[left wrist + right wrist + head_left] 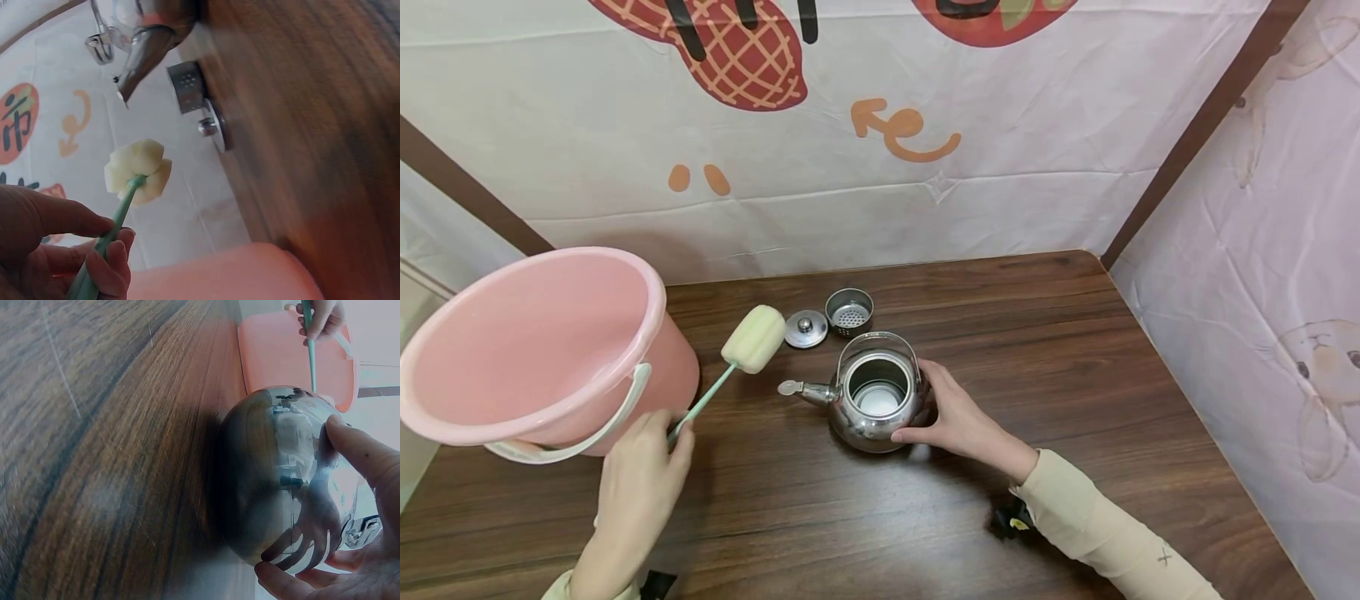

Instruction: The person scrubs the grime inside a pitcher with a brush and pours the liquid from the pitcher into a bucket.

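Observation:
My left hand [643, 483] grips the thin green handle of a sponge bottle brush [754, 339]. Its pale yellow sponge head points up, away from the fingers, between the bucket and the kettle. My right hand [958, 414] holds the round side of a shiny steel teakettle [872, 429], thumb on the near side and fingers round the far side. Lidless, the kettle shows its hollow inside; its spout points left and its wire handle stands up. Behind it on the table lie the knobbed lid [806, 330] and a perforated steel strainer [850, 311].
A large pink bucket [681, 358] with a white handle stands at the left, close by the left hand. The dark wooden table [1075, 358] meets a printed cloth wall [820, 225] at the back, with another cloth wall [1247, 275] along the right.

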Tool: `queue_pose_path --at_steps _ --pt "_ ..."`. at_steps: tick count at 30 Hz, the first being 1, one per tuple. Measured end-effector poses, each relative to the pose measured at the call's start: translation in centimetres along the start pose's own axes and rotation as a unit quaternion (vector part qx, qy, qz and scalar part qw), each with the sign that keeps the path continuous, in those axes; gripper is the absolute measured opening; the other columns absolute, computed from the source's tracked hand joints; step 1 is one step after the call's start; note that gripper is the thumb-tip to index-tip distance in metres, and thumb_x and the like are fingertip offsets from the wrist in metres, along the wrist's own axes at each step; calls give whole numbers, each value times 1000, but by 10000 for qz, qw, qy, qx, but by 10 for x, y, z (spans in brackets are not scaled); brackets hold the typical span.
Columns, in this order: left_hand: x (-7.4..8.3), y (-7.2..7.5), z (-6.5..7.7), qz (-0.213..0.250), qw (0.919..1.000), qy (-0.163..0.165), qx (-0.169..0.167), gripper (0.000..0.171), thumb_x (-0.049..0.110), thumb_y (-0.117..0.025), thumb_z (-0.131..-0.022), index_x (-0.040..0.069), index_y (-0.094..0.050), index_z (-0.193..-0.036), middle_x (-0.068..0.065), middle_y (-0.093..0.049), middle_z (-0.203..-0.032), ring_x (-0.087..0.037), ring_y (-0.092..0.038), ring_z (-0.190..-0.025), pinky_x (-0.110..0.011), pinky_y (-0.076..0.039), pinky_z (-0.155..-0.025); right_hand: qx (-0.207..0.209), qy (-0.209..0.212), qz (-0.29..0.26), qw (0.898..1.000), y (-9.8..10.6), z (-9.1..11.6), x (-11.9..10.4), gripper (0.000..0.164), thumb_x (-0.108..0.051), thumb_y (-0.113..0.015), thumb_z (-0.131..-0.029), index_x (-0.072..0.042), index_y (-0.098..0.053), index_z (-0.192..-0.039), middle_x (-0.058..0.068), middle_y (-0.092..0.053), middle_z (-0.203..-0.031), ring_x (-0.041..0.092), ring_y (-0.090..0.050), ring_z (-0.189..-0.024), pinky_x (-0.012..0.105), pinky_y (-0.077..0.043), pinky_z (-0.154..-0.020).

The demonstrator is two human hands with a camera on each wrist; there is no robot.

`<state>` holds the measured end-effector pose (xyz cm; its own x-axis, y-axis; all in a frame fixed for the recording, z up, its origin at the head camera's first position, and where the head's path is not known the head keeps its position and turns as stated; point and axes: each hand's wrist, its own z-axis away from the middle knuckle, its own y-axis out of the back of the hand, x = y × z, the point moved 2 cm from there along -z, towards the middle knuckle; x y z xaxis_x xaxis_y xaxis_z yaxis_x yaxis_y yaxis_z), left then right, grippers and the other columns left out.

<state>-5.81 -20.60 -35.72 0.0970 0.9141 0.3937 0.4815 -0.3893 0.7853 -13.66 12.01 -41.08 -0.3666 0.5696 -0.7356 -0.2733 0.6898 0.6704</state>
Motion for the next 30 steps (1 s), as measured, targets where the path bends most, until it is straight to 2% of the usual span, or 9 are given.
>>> queue_pose_path --at_steps 13,25,30 --pt "-19 -5 10 -141 9991 200 -349 9 -2 -57 -76 -8 -60 -82 -20 -57 -70 -41 -56 -68 -53 -39 -58 8 14 9 10000 0 0 0 91 -38 -81 -62 -5 -35 -133 9 -42 -131 21 -41 -121 40 -34 -100" --pt "-34 -8 19 -208 9979 250 -555 8 -2 -57 -77 -8 -59 -81 -20 -57 -68 -44 -55 -68 -54 -38 -56 9 18 7 10000 0 0 0 90 -37 -81 -62 -5 -35 -133 9 -42 -130 21 -41 -121 40 -33 -100" --pt "-38 -11 20 -270 9953 373 -857 10 -1 -56 -78 -8 -60 -84 -22 -59 -72 -47 -55 -72 -55 -39 -56 -18 -33 5 10000 0 0 0 91 -38 -81 -63 -6 -34 -134 9 -41 -131 21 -40 -122 40 -33 -100"
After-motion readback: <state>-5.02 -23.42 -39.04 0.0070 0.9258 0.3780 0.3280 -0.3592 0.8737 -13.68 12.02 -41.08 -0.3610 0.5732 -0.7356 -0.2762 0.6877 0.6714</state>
